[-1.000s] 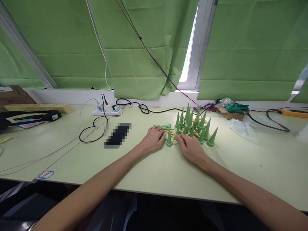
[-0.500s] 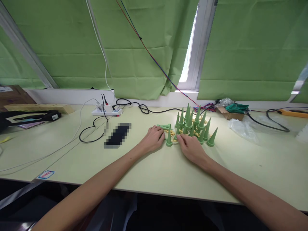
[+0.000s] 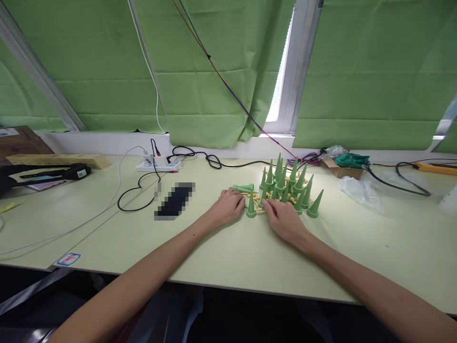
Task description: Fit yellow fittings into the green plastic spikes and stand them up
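Observation:
Several green cones (image 3: 281, 181) stand upright close together on the pale table, with small yellow pieces (image 3: 254, 196) scattered among and beside them. My left hand (image 3: 228, 206) rests on the table at the left of the group, fingers curled, next to green cones lying on their sides (image 3: 243, 187); its fingertips are too small to read. One upright cone (image 3: 251, 207) stands between my hands. My right hand (image 3: 283, 219) is closed at the front of the group, its fingertips at the base of a cone (image 3: 263, 196); whatever they pinch is hidden.
A blurred dark object (image 3: 174, 201) lies left of my hands. Behind it are a power strip (image 3: 159, 166) and black cables. A small cardboard box (image 3: 341, 170) and clear plastic (image 3: 360, 191) are at the right. A yellow box (image 3: 59, 161) sits far left.

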### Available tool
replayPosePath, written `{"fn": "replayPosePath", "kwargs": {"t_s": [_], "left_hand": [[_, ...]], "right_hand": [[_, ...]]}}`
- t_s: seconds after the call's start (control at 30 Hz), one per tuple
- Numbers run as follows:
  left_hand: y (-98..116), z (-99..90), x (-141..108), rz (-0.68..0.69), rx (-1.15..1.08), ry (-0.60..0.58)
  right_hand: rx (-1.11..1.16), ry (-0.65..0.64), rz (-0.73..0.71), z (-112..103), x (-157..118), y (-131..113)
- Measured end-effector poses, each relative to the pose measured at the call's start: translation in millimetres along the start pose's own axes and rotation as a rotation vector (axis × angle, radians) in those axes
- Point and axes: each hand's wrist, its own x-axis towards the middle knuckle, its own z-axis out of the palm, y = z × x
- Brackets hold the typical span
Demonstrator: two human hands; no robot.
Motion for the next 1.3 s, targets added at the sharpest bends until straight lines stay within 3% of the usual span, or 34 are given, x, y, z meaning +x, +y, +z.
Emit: {"fn": "replayPosePath", "kwargs": {"t_s": [0.53,0.63,0.83,0.93,1.17,1.3], "left_hand": [[0.8,0.1,1.1,0.071,-0.068,0.089],[1.5,-2.4,1.1,0.070,-0.125,0.196],[12.8,-17.5,-1.7,0.101,-0.306,0.584],[20.9,-23.2,-4.0,0.155,-0.344,0.721],[34.0,-22.0,-8.5,0.208,-0.411,0.827],[40.6,-18.7,-11.3,0.235,-0.408,0.804]], "right_hand": [[0.033,-0.032,-0.010,-0.9,-1.2,-2.7],[0.029,-0.021,-0.020,-0.3,-0.7,-2.7],[0.042,-0.016,-0.022,-1.3,-1.7,-3.6],[0.055,-0.007,-0.022,-1.6,-1.9,-3.5],[0.171,0.112,-0.067,-5.6,-3.2,-6.4],[0.287,0.077,-0.151,-8.6,-8.2,-11.2]]}}
